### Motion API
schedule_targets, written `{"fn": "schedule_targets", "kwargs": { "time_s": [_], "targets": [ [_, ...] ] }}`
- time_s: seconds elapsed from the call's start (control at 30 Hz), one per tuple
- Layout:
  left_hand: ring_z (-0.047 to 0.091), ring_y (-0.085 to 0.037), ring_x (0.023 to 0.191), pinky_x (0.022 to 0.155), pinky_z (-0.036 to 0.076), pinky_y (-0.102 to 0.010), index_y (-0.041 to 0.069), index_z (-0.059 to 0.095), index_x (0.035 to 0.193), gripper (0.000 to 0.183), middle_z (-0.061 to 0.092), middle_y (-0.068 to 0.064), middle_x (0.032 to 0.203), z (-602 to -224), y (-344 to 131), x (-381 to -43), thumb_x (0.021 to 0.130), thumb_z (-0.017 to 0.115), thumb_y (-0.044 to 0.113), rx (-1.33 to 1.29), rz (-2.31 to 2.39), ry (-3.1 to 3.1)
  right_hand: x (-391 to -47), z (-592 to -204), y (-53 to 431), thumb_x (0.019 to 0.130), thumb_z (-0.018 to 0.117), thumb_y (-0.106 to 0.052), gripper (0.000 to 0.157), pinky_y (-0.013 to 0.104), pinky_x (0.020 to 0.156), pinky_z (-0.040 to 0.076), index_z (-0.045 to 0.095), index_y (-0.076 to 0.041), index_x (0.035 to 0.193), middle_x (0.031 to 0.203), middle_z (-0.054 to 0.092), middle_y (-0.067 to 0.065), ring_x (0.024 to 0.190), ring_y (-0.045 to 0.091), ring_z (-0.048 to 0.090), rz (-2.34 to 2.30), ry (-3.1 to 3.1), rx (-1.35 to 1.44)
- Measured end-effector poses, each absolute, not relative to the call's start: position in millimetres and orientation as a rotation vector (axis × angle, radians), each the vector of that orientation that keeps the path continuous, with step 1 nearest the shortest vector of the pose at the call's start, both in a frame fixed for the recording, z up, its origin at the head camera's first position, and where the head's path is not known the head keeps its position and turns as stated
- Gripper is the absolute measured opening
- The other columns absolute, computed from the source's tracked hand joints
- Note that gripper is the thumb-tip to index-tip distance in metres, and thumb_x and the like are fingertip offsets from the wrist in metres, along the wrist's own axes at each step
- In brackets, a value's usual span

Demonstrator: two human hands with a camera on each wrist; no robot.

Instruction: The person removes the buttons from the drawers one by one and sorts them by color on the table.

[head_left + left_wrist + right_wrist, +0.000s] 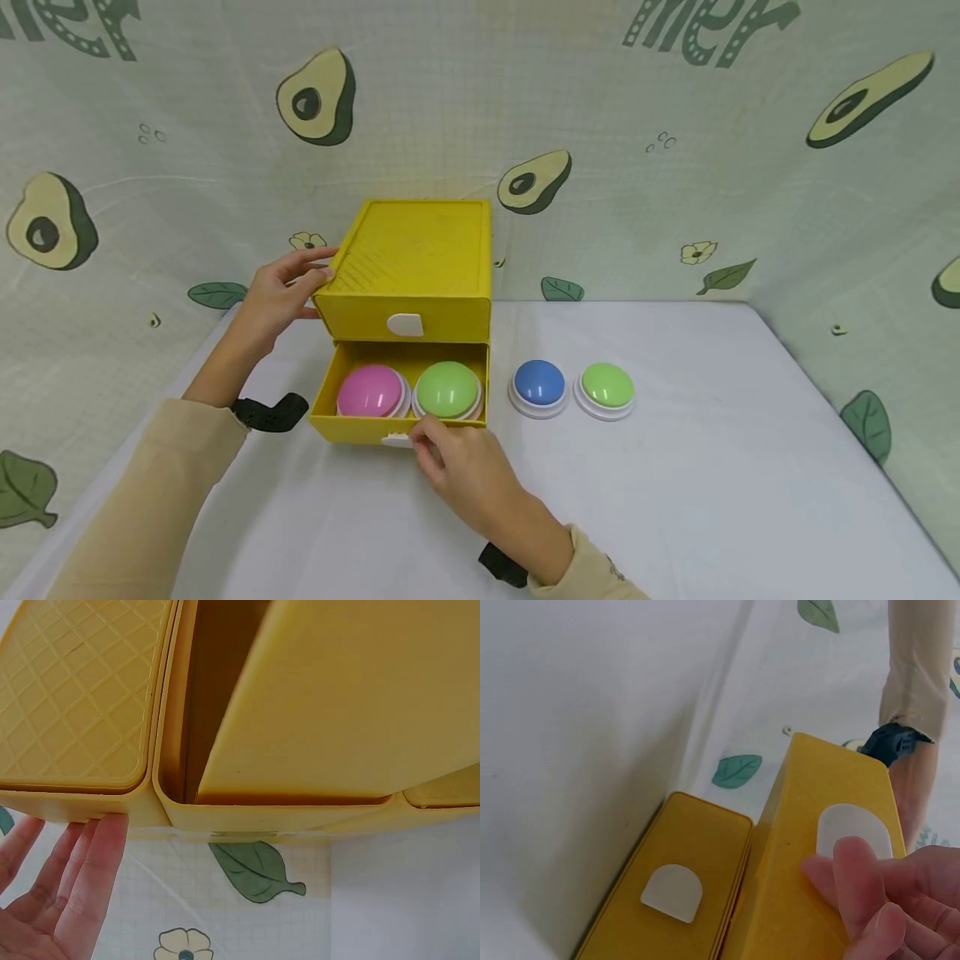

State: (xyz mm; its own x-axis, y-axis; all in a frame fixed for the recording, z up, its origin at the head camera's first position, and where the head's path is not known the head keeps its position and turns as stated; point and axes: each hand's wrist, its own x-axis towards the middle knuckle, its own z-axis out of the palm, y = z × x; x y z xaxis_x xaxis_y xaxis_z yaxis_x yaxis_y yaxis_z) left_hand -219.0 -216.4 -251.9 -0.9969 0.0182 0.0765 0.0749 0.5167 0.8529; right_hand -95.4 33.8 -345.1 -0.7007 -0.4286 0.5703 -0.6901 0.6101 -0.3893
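Note:
A yellow box with two drawers (420, 250) stands on the table, its lower drawer (352, 429) pulled out. Inside that drawer sit a pink dome button (370, 391) and a green dome button (447, 390) on white bases. My left hand (281, 292) rests against the box's left side; its straight fingers touch the yellow wall in the left wrist view. At the drawer front, my right hand (472, 475) pinches the white handle (853, 827), which its fingers partly cover. The upper drawer's white handle (673, 892) has no hand on it.
To the right of the box, a blue dome button (540, 383) and another green dome button (607, 387) stand on the white table (712, 467). A cloth printed with avocados (585, 92) hangs behind and at both sides.

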Motion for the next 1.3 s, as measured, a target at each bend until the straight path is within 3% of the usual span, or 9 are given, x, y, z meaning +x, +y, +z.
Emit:
{"fn": "schedule_targets", "kwargs": {
  "time_s": [0.83, 1.03, 1.17, 1.3],
  "targets": [
    [0.058, 0.002, 0.084, 0.068, 0.054, -0.019, 0.021, 0.042, 0.14, 0.05, 0.044, -0.014, 0.133, -254, -219, -219, 0.095, 0.047, 0.04, -0.143, -1.535, -2.65, -90, -339, 35, 0.082, 0.067, -0.009, 0.009, 0.008, 0.044, 0.029, 0.058, -0.012, 0.083, 0.06, 0.058, -0.007, 0.047, -0.001, 0.041, 0.772, -2.447, 0.971],
    [0.057, 0.004, 0.083, 0.068, 0.053, -0.018, 0.022, 0.041, 0.141, 0.05, 0.044, -0.012, 0.133, -252, -218, -218, 0.095, 0.046, 0.041, -0.119, -1.51, -2.665, -89, -333, 37, 0.085, 0.063, -0.013, 0.006, 0.009, 0.044, 0.029, 0.058, -0.012, 0.089, 0.061, 0.058, -0.008, 0.048, -0.002, 0.04, 0.748, -2.527, 1.003],
    [0.057, 0.003, 0.083, 0.068, 0.054, -0.018, 0.022, 0.04, 0.141, 0.05, 0.044, -0.013, 0.134, -253, -217, -219, 0.095, 0.046, 0.041, -0.122, -1.506, -2.673, -86, -324, 40, 0.087, 0.063, -0.019, 0.013, 0.009, 0.043, 0.029, 0.059, -0.011, 0.097, 0.058, 0.055, -0.008, 0.046, -0.003, 0.037, 0.768, -2.674, 1.009],
    [0.057, 0.002, 0.083, 0.068, 0.054, -0.018, 0.022, 0.04, 0.141, 0.05, 0.044, -0.013, 0.135, -253, -216, -220, 0.095, 0.046, 0.041, -0.111, -1.504, -2.676, -82, -312, 41, 0.089, 0.062, -0.021, 0.018, 0.007, 0.047, 0.035, 0.06, -0.009, 0.102, 0.066, 0.063, -0.006, 0.051, -0.004, 0.048, 0.832, -2.767, 1.0]
  ]
}}
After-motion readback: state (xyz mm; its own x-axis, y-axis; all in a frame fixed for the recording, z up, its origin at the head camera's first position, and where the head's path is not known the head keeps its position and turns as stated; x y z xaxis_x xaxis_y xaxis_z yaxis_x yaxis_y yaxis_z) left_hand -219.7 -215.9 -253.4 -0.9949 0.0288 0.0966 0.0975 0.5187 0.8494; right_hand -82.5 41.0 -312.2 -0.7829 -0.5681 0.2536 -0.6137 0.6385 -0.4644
